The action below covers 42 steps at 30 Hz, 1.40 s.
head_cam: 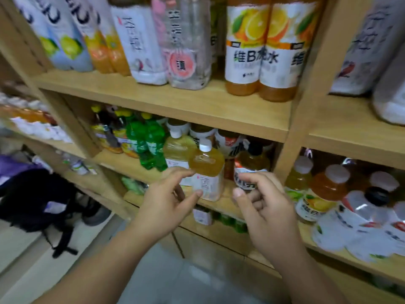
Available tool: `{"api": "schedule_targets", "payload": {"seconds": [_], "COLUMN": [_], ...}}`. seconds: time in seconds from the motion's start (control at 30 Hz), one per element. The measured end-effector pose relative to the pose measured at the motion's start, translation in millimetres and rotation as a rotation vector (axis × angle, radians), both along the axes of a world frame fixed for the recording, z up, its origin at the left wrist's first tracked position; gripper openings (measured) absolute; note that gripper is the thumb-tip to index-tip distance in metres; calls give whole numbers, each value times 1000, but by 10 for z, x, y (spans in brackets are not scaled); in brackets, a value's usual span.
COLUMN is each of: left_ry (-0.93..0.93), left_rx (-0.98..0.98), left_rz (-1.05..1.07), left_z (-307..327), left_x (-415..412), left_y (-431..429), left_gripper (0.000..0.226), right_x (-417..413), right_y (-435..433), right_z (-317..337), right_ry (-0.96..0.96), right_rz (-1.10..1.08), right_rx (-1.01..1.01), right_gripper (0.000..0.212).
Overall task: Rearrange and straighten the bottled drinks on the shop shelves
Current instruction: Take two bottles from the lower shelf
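Head view: both hands, left [163, 206] and right [266, 207], are open beside the yellow tea bottle [207, 172] at the middle shelf [221, 205] edge. A bump could tip it off.

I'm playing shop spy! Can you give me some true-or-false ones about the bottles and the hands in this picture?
1. The front yellow bottle has a white cap. True.
2. The right hand holds a bottle. False: its grip is empty, fingers curled.
3. Green bottles stand left of the yellow bottle. True.
4. The top shelf holds no bottles. False: it carries tall bottles, some with orange pictures.
5. The left hand is open beside the yellow bottle. True.
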<state>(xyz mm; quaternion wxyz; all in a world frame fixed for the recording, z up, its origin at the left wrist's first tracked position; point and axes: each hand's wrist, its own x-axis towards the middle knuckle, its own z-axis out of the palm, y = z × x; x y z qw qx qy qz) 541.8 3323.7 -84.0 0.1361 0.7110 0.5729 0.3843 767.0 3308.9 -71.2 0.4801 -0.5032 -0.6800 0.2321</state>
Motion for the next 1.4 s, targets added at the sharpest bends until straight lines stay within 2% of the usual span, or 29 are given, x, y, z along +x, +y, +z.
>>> {"api": "schedule_targets", "payload": {"seconds": [0.13,0.3,0.43,0.57,0.67,0.77,0.83,0.9,1.03,1.07,1.13,1.2,1.3,1.4], "left_ry": [24,-141,-169,-128,-134,-217,-237,-179,-9,71,259,366,353,241], "left_rx": [-83,-120,-72,-24,-150,-283,-323,-344,-397,-398,-357,-250,-141,-175], "left_rz": [261,406,414,336,282,268,276,270,288,293,274,262,221,137], "left_z": [-72,-212,-227,-132,-125,-200,-224,-245,-184,-163,-128,-147,-228,-248], "left_x": [-993,-2110,-2826,-3219,-3323,-3397,-3417,-3442,-3471,-3482,-3500,-3536,-3622,-3695], "left_y": [125,600,1111,1586,1886,2133,2232,2331,2494,2505,2465,2379,2299,2289], "left_gripper": [49,57,67,75,84,61,56,63,54,57,68,76,87,83], "right_x": [-820,-1917,-2831,-3620,-4016,-4259,-4350,-4426,-4497,-4511,-4526,-4520,-4474,-4433], "right_y": [314,758,1077,1487,1813,2086,2212,2313,2405,2402,2349,2291,2230,2186], "right_z": [-49,-115,-164,-122,-119,-151,-141,-126,-163,-192,-224,-259,-311,-296], "right_ry": [-100,-54,9,26,6,-103,-97,-61,-151,-129,-75,-62,-97,-230], "right_rz": [177,250,190,96,-7,-169,-266,-295,-364,-385,-412,-417,-388,-369], "right_rx": [-88,-210,-288,-372,-384,-380,-432,-539,-613,-577,-483,-435,-417,-418], "right_gripper": [23,27,35,56,65,65,69,60,51,52,71,79,78,69]}}
